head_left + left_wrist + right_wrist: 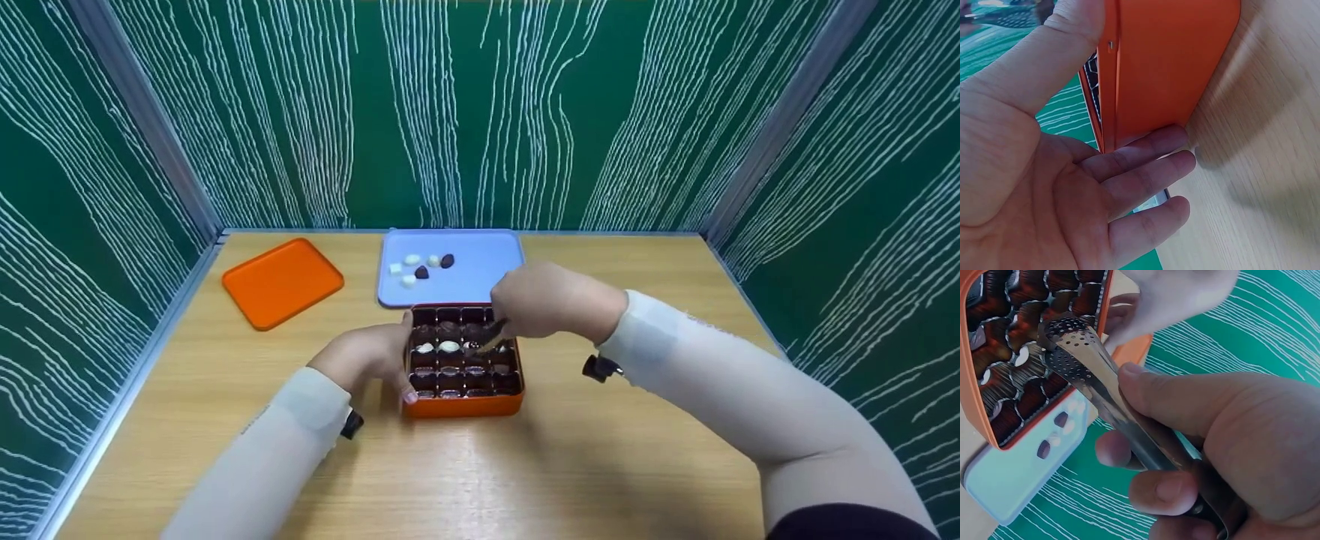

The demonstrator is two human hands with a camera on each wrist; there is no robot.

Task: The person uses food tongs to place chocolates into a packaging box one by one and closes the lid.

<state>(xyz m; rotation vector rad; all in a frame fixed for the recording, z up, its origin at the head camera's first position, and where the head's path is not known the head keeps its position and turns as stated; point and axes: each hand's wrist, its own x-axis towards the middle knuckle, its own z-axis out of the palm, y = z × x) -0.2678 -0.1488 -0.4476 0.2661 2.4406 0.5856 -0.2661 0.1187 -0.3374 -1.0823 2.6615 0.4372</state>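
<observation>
The right hand point(544, 300) grasps metal tongs point(1123, 424) slanting leftward and toward the bench's point(187, 420) near edge, tips over the chocolate box point(465, 407), load unclear. The left hand point(375, 350), fingers extended, rests along the box's left side. The blue tray point(487, 259) lies just beyond, at the far edge.

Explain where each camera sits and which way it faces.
Head: worn on the person's head, facing forward and down at the box, blue tray and table; the left hand, right hand and pale-sleeved arms show.
Left wrist: worn on the left wrist, facing the box's orange outer side and the table; the left hand shows up close.
Right wrist: worn on the right wrist, facing along the tongs toward the box; the right hand shows up close.
Shared: head and right wrist views both show the box's compartments, the tongs and the blue tray.
</observation>
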